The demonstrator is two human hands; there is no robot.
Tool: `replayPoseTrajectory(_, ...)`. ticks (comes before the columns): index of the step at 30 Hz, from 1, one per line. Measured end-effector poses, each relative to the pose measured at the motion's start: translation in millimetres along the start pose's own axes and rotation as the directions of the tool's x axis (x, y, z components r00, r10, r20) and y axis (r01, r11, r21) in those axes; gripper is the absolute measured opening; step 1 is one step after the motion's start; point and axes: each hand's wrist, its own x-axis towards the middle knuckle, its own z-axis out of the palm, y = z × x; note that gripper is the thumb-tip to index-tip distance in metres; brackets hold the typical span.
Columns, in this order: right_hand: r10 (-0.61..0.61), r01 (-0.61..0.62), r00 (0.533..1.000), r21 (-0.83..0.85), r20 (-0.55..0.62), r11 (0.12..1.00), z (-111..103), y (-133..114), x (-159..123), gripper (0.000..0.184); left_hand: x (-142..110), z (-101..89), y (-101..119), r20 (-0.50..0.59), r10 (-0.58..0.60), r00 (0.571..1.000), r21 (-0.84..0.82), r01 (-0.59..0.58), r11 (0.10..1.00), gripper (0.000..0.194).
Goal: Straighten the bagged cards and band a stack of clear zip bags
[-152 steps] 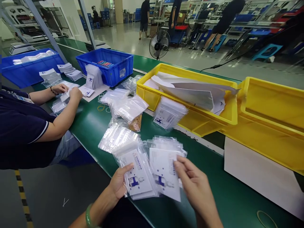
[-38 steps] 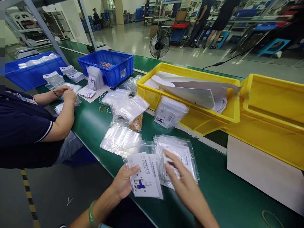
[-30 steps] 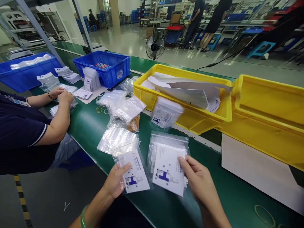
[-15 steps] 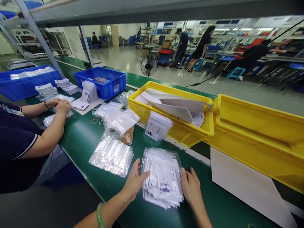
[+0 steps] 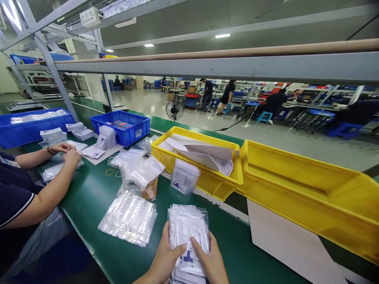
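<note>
Between my two hands is a stack of clear plastic bags with white printed cards inside (image 5: 189, 221), low in the middle of the view. My left hand (image 5: 166, 254) grips its left side, thumb on top. On the right side my right hand (image 5: 211, 256) grips it the same way, its thumb also pressing the top bag. Left of the stack lies a pile of clear plastic bags (image 5: 128, 217). Behind it a smaller bundle of bagged cards (image 5: 185, 177) leans against a yellow crate (image 5: 219, 191).
A second yellow crate (image 5: 308, 193) stands at right, above a white board (image 5: 290, 240). Loose bags (image 5: 145, 169) and rubber bands (image 5: 109, 171) lie at centre left. A co-worker's hands (image 5: 66, 152) work at the left, near blue crates (image 5: 124, 134). A shelf beam (image 5: 219, 67) crosses overhead.
My hands have moved inward from beside the stack and now grip both sides, thumbs on top. The stack looks narrower and neater. The view has tilted up.
</note>
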Motion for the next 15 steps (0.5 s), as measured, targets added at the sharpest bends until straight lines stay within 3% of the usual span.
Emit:
replayPoseTrajectory(4,-0.113,0.110,0.994,0.145,0.013,0.983,9,14,-11,0.087,-9,1.6,0,-0.100,-0.024,0.995,-0.064,0.018,0.998,0.117)
replayPoseTrajectory(6,-0.180,0.175,0.983,0.159,0.019,0.972,12,11,-24,0.085,-15,5.2,6,-0.102,0.003,0.995,-0.078,-0.011,0.997,0.104)
replayPoseTrajectory(10,-0.329,0.330,0.944,0.147,-0.031,0.933,13,-10,-42,0.091,-22,10.4,26,0.086,0.086,0.993,0.012,-0.088,0.996,0.066)
replayPoseTrajectory(13,-0.478,0.471,0.878,0.193,-0.012,0.861,5,-22,-38,0.108,-21,5.7,38,0.166,0.198,0.966,0.155,-0.224,0.962,0.059)
replayPoseTrajectory(15,-0.567,0.543,0.823,0.241,0.038,0.805,0,-25,-30,0.123,-18,-1.6,44,0.192,0.277,0.942,0.328,-0.327,0.886,0.061)
